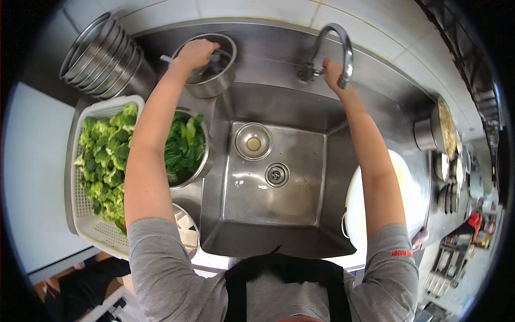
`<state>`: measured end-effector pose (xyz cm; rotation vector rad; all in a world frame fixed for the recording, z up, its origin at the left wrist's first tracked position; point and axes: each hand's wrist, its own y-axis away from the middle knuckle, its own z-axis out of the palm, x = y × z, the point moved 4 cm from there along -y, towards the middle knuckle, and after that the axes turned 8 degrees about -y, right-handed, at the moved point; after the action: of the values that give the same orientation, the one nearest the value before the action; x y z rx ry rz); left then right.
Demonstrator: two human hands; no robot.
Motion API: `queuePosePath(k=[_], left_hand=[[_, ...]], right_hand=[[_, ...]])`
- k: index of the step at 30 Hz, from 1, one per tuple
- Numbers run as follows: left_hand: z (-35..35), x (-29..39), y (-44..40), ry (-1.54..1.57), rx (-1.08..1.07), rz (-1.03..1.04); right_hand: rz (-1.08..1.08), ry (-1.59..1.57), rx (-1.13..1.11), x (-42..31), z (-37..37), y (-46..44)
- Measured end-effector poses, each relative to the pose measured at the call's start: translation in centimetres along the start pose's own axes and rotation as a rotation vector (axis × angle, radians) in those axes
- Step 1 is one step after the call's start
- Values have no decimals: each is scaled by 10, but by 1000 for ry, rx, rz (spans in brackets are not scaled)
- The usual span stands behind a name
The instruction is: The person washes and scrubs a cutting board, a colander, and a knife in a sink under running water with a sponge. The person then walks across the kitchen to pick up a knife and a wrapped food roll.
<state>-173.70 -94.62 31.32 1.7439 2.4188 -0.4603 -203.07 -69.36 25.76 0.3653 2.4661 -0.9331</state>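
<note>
Over the steel pot off the sink's back-left corner, the left hand curls, its hold hidden; the right hand's bent fingers touch the tap lever behind.

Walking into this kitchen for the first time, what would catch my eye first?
Probably the bright green broccoli florets heaped in a white perforated basket at the left. Next, the big stainless-steel sink in the middle, with a small metal bowl on its floor. Above it, two bare arms spread wide: the left hand over a metal pot, the right at the curved faucet.
</note>
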Motion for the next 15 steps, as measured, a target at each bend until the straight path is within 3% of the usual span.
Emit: queuePosePath(k=[1,2,3,4,5,6,7,11,12,15], left_hand=[[0,7,0,-43,-6,82],[7,8,-4,-124,-88,86],[10,8,-2,-109,5,100],[24,0,-8,-106,36,88],[11,2,-8,-86,74,46],[-7,6,-8,-86,30,-14],[-21,7,-5,-83,139,-109],[-85,18,14,177,340,-61],[-98,30,22,176,335,-41],[-125,98,43,400,51,-53]], right_hand=[[90,-365,0,65,27,3],[-52,126,-90,68,28,17],[-2,247,-151,75,33,29],[51,40,-41,10,8,41],[470,-53,-296,-35,-17,44],[297,40,-66,-44,-22,59],[429,118,-52,-57,-28,72],[356,-225,157,-98,-44,131],[312,-247,163,-112,-45,143],[414,-673,52,-158,-41,169]])
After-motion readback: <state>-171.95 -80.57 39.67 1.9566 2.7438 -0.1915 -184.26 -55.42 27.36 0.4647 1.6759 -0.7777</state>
